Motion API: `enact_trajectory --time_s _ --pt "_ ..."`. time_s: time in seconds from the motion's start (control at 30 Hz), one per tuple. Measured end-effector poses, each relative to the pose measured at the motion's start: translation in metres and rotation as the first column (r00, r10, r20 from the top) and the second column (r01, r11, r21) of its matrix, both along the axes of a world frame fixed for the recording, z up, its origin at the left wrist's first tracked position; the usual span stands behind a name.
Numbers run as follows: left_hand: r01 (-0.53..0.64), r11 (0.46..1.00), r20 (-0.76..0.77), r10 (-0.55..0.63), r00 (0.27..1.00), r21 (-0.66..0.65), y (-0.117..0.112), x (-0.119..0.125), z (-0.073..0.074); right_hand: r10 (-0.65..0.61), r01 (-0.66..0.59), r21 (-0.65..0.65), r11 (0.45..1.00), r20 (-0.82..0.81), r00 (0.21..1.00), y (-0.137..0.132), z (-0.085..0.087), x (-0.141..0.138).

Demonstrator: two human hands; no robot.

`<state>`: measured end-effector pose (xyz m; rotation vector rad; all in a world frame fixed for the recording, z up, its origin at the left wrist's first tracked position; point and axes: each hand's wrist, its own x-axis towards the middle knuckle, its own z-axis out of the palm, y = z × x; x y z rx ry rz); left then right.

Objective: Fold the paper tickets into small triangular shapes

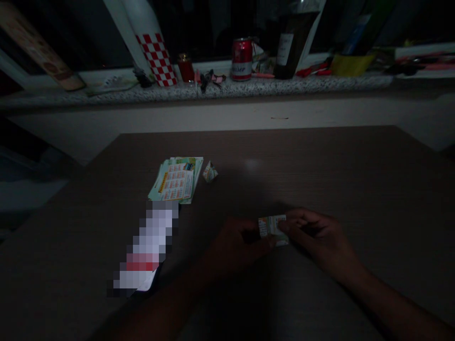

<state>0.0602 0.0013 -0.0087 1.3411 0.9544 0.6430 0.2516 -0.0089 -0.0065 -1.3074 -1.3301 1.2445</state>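
A small folded piece of printed paper (pixel 273 226) is held between my two hands, just above the dark wooden table. My left hand (pixel 241 239) pinches its lower left edge with the thumb in front. On the other side, my right hand (pixel 316 232) grips the right edge between thumb and fingers. Some fingertips behind the paper are hidden. To the left lies a stack of printed paper sheets (pixel 176 180), green with rows of small print. Beside the stack sits a small folded paper shape (pixel 210 172) with pointed corners.
A phone (pixel 145 284) with a blurred-out screen lies left of my left forearm, touching the stack. Behind the table (pixel 320 156), a granite sill (pixel 220 90) carries a red can (pixel 242 59), a checkered bottle (pixel 158 57), a dark pouch (pixel 289 47) and a yellow container (pixel 351 64). The light is dim.
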Motion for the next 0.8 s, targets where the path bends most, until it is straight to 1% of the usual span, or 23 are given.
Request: enact_trajectory --time_s 0.07,0.1,0.2,0.27,0.43,0.53,0.6,0.7,0.8 --pt "0.027 1.0 0.014 -0.028 1.0 0.01 0.0 -0.0008 0.0017 0.012 -0.012 0.008 1.0 0.007 1.0 0.0005 0.0003 0.0005" --pt "0.016 1.0 0.033 -0.017 0.999 0.016 0.0002 -0.0011 0.0027 0.019 -0.019 0.01 1.0 0.01 1.0 0.0006 0.0004 0.0008" --pt "-0.094 0.995 0.121 0.091 0.988 0.019 0.0013 -0.0018 0.0053 0.025 -0.025 0.005 1.0 -0.006 1.0 0.0008 0.0004 0.0012" --pt "-0.131 0.991 0.165 0.125 0.978 0.023 0.0017 -0.0016 0.0063 0.017 -0.017 0.001 1.0 -0.036 0.999 0.0008 -0.0001 0.0007" --pt "-0.15 0.984 0.107 0.139 0.984 0.101 0.0005 -0.0004 0.007 -0.055 0.057 0.033 0.998 -0.061 0.997 0.0011 -0.0002 -0.0017" --pt "-0.145 0.986 0.117 0.135 0.984 0.08 -0.0006 -0.0008 0.0084 -0.048 0.05 0.046 0.998 -0.053 0.997 0.0018 0.0027 -0.0018" --pt "-0.121 0.99 0.135 0.111 0.985 0.072 -0.001 -0.0018 0.0087 -0.037 0.04 0.043 0.998 -0.065 0.997 0.0024 0.0046 -0.0012" --pt "-0.081 0.993 0.142 0.069 0.987 0.085 -0.0014 -0.003 0.0071 -0.02 0.021 0.005 1.0 -0.126 0.992 0.0033 0.0054 0.0003" --pt "-0.071 0.993 0.109 0.06 0.992 0.099 -0.0016 -0.0031 0.0048 0.002 -0.005 -0.019 1.0 -0.185 0.983 0.004 0.003 0.0024"
